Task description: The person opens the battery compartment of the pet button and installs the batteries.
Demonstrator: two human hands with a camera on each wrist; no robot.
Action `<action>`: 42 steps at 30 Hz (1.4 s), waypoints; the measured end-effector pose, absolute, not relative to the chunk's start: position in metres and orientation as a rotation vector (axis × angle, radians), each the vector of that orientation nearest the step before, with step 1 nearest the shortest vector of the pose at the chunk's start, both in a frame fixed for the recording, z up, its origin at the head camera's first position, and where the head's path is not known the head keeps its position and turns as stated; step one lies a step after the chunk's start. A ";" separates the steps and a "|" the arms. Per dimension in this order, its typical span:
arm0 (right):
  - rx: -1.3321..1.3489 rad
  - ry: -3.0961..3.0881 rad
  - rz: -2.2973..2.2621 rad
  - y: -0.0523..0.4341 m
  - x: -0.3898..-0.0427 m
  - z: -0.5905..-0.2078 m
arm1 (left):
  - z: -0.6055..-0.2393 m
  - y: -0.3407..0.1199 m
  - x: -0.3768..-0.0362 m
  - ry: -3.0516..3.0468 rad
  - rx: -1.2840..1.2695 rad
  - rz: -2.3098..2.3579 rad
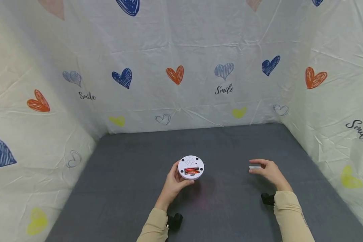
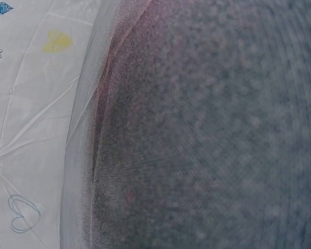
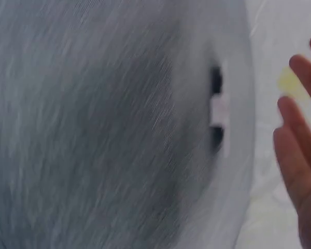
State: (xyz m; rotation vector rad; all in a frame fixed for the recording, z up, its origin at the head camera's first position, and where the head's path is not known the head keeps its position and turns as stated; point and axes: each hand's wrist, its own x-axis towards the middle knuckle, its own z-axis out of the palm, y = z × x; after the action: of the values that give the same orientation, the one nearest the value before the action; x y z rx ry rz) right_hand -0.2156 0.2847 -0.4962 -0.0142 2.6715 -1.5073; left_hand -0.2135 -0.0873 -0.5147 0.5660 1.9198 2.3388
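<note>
Round white device, held above the dark worktop. The left hand has a closed grip about its rim, tilting the base toward the person, presumably to keep the two red batteries in sight. The right hand has a spread grip, apparently empty; blur obscures whether it touches the small white cover beside it.

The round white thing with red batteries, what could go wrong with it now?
The red batteries might tumble out if the round white thing gets turned over, because no cover is on them. The left hand holds it up above the table, so it could slip and drop. The right hand is near the small white piece and might knock it away.
</note>
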 end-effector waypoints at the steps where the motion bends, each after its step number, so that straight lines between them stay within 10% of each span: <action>1: -0.002 2.689 -1.464 0.287 -0.216 -0.499 | -0.515 -0.088 -0.213 1.921 0.565 2.340; 42: 0.196 2.939 -1.284 0.292 -0.222 -0.522 | -0.518 -0.090 -0.211 1.956 0.599 2.285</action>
State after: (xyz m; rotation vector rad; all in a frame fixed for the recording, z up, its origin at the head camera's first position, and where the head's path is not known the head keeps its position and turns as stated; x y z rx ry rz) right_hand -0.2219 0.2918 -0.5218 0.1965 2.9386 -1.2844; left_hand -0.2111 -0.0900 -0.5177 0.5991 1.9560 2.2853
